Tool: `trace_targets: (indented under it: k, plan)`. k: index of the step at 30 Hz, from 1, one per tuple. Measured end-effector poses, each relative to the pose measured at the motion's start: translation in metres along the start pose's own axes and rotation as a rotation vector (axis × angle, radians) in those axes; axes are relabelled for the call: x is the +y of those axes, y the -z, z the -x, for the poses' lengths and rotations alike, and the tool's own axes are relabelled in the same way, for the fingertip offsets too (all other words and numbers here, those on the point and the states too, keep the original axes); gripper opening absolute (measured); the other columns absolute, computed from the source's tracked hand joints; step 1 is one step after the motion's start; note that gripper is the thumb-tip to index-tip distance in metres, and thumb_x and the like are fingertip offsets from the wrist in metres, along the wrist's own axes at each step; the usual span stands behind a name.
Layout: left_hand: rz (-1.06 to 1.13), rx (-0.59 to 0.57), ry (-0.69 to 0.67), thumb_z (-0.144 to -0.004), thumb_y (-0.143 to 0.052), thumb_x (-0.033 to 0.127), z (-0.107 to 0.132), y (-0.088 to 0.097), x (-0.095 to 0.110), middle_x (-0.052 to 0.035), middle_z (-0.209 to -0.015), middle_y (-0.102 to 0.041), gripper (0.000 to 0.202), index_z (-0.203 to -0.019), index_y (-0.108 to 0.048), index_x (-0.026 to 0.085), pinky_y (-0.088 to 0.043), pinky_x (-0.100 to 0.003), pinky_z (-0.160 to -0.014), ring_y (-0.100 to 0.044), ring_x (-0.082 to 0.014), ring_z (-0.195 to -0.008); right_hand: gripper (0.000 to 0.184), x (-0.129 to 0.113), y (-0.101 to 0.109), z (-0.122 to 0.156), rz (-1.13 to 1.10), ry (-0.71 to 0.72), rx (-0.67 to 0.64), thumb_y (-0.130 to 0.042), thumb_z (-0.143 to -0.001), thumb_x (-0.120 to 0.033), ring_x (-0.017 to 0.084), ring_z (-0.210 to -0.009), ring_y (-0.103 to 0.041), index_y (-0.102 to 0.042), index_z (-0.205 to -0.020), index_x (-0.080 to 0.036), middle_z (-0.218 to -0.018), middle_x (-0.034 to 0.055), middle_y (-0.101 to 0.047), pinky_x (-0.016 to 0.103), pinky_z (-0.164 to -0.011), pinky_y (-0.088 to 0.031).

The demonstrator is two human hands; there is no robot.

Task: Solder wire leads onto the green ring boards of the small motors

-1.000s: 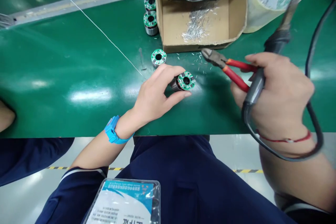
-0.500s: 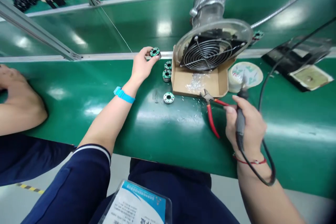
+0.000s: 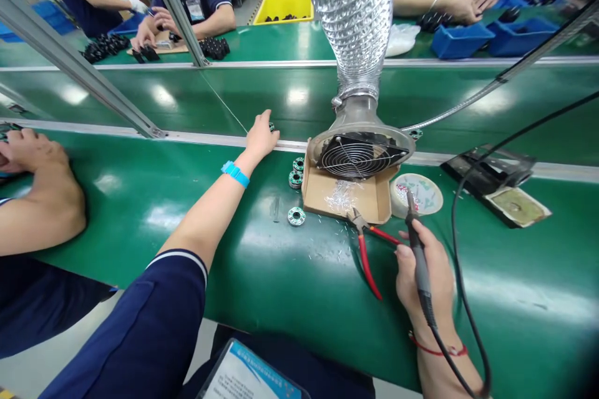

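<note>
The left hand lies at the table's far rail, fingers covering a barely visible round part, grip unclear, while the right hand clasps a soldering iron and the red cutters.

Conveyor belt: glossy green. Cutters: red handles. Soldering iron: black, with black cable. Wristband: bright blue. String bracelet: red. Sleeve: navy with white cuff stripe. Extraction duct: silver, ribbed. Cardboard box: plain brown. Round part: green board on top.
</note>
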State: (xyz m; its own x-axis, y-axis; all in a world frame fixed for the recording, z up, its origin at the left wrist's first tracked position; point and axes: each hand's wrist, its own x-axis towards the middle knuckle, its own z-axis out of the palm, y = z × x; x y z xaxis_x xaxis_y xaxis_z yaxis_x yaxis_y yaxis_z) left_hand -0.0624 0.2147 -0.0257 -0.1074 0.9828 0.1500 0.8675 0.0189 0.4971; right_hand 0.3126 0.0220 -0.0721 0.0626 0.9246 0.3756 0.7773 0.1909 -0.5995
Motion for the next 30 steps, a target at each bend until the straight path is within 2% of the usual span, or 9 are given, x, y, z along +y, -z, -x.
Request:
trace_targets:
  k: [2, 5, 7, 11, 15, 18, 23, 26, 30]
  plan:
    - [0.043, -0.137, -0.116, -0.08, -0.052, 0.002, 0.015, 0.003, 0.013, -0.0206, -0.149, -0.055, 0.074, -0.153, -0.04, 0.01, -0.051, -0.041, -0.11, -0.064, -0.0242, -0.122, 0.056, 0.001, -0.001, -0.001, -0.001, 0.009, 0.001, -0.049, -0.094, -0.053, 0.03, -0.101, -0.069, -0.058, -0.136, -0.017, -0.111, 0.0155, -0.073, 0.048, -0.088, -0.056]
    - [0.098, -0.38, -0.266, -0.07, -0.053, -0.003, 0.037, 0.001, 0.027, -0.0096, -0.131, -0.071, 0.075, -0.142, -0.057, 0.017, -0.057, -0.031, -0.095, -0.069, -0.0155, -0.092, 0.055, 0.004, -0.003, 0.0, 0.001, 0.024, 0.003, -0.049, -0.094, -0.051, 0.03, -0.101, -0.068, -0.058, -0.137, -0.018, -0.11, 0.0152, -0.073, 0.048, -0.088, -0.056]
    - [0.112, -0.452, -0.313, -0.071, -0.054, -0.002, 0.046, 0.0, 0.03, -0.0068, -0.125, -0.073, 0.069, -0.137, -0.062, 0.018, -0.057, -0.029, -0.091, -0.068, -0.0141, -0.087, 0.055, 0.004, -0.003, 0.0, 0.008, 0.032, 0.005, -0.048, -0.095, -0.051, 0.03, -0.101, -0.068, -0.057, -0.137, -0.018, -0.109, 0.0152, -0.072, 0.049, -0.088, -0.056]
    - [0.065, -0.402, -0.291, -0.086, -0.061, 0.016, 0.063, 0.008, 0.018, -0.0105, -0.128, -0.067, 0.049, -0.135, -0.062, 0.015, -0.054, -0.032, -0.095, -0.066, -0.0191, -0.102, 0.055, 0.002, -0.001, -0.001, 0.018, 0.047, 0.009, -0.047, -0.096, -0.051, 0.03, -0.1, -0.067, -0.056, -0.138, -0.017, -0.11, 0.0162, -0.071, 0.051, -0.089, -0.055]
    - [-0.077, -0.332, -0.189, -0.094, -0.059, 0.033, 0.103, 0.03, 0.002, -0.0142, -0.128, -0.06, 0.045, -0.135, -0.061, 0.013, -0.052, -0.039, -0.094, -0.065, -0.0266, -0.108, 0.054, -0.001, 0.002, -0.003, 0.023, 0.045, 0.02, -0.052, -0.094, -0.051, 0.029, -0.1, -0.065, -0.058, -0.136, -0.017, -0.11, 0.016, -0.07, 0.051, -0.09, -0.054]
    - [-0.149, -0.393, -0.161, -0.093, -0.063, 0.038, 0.142, 0.044, -0.004, -0.0118, -0.127, -0.059, 0.052, -0.141, -0.057, 0.018, -0.052, -0.036, -0.088, -0.066, -0.0256, -0.102, 0.053, 0.0, 0.002, -0.004, 0.013, 0.059, 0.059, -0.06, -0.09, -0.05, 0.03, -0.103, -0.064, -0.06, -0.134, -0.019, -0.108, 0.0124, -0.069, 0.053, -0.093, -0.053]
    - [0.012, -0.525, -0.216, -0.094, -0.063, 0.027, 0.191, 0.046, -0.002, -0.0072, -0.118, -0.061, 0.047, -0.14, -0.055, 0.022, -0.051, -0.032, -0.087, -0.063, -0.0187, -0.097, 0.043, -0.012, 0.007, 0.006, -0.149, 0.098, 0.321, -0.078, -0.076, -0.044, 0.029, -0.085, -0.066, -0.068, -0.117, -0.035, -0.096, 0.0046, -0.064, 0.052, -0.077, -0.055]
    - [0.22, -0.49, -0.205, -0.088, -0.071, 0.024, 0.212, 0.037, 0.012, -0.0055, -0.108, -0.061, 0.036, -0.122, -0.062, 0.019, -0.049, -0.029, -0.078, -0.058, -0.0148, -0.085, 0.037, -0.042, 0.015, 0.019, -0.202, 0.054, 0.251, -0.072, -0.085, -0.036, 0.026, -0.085, -0.071, -0.067, -0.121, -0.039, -0.106, 0.003, -0.071, 0.049, -0.077, -0.058]
    - [0.566, -0.578, -0.069, -0.085, -0.074, 0.03, 0.235, 0.031, 0.046, 0.0055, -0.072, -0.049, 0.041, -0.12, -0.056, 0.018, -0.036, -0.024, -0.054, -0.043, -0.0091, -0.058, 0.041, -0.091, 0.026, 0.027, -0.499, 0.033, -0.058, -0.061, -0.095, -0.029, 0.017, -0.071, -0.074, -0.06, -0.135, -0.032, -0.092, -0.0007, -0.077, 0.035, -0.066, -0.061]
